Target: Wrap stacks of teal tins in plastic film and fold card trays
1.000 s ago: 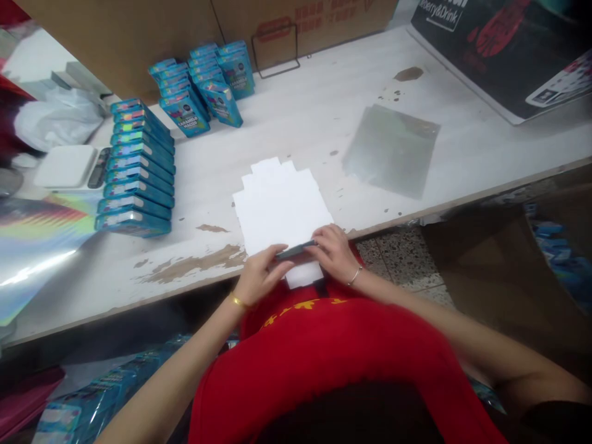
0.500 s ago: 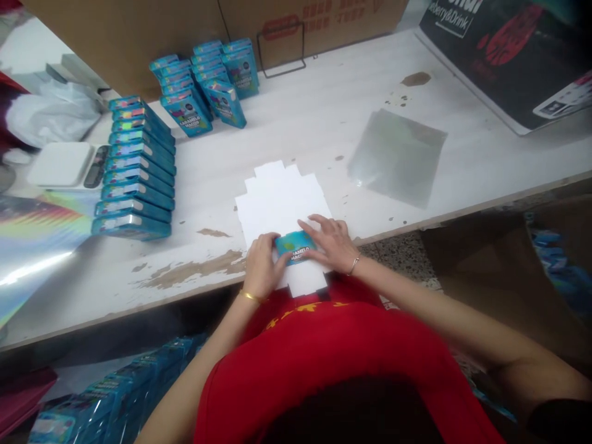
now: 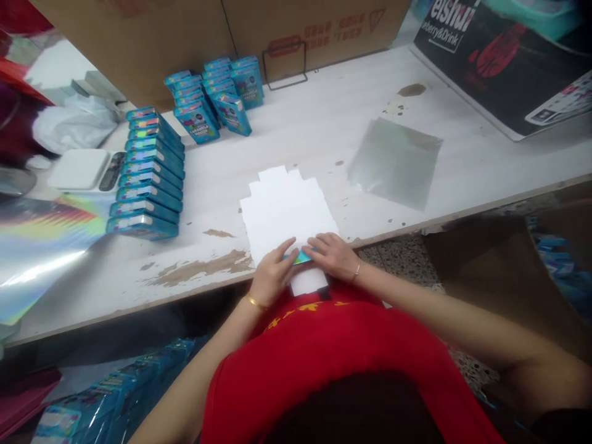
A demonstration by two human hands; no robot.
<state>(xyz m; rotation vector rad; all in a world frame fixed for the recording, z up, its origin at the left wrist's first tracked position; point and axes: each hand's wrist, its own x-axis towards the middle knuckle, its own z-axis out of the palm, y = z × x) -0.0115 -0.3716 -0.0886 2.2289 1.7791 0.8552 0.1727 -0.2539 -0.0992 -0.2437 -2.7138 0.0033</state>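
Note:
A flat cardboard box blank (image 3: pixel 289 206), white side up with stepped edges, lies on the table in front of me. Its near panel is folded over, and a narrow blue, shiny strip (image 3: pixel 301 257) of the printed side shows between my hands. My left hand (image 3: pixel 272 274) grips the left end of this fold, thumb and fingers close together. At the right end, my right hand (image 3: pixel 333 254) holds the same fold with its fingers bent over it. A white flap (image 3: pixel 309 282) sticks out past the table edge toward my red clothing.
Rows of blue boxes (image 3: pixel 150 179) stand at left, with more blue boxes (image 3: pixel 198 123) behind. A white scale (image 3: pixel 78 169) and a shiny holographic sheet (image 3: pixel 41 246) lie far left. Clear plastic sheets (image 3: pixel 395 163) lie right; a black printed bag (image 3: pixel 504 68) is beyond.
The folded panel has turned so its printed face no longer shows, only a thin blue strip. My hands have come closer together on the fold. The camera view has shifted slightly.

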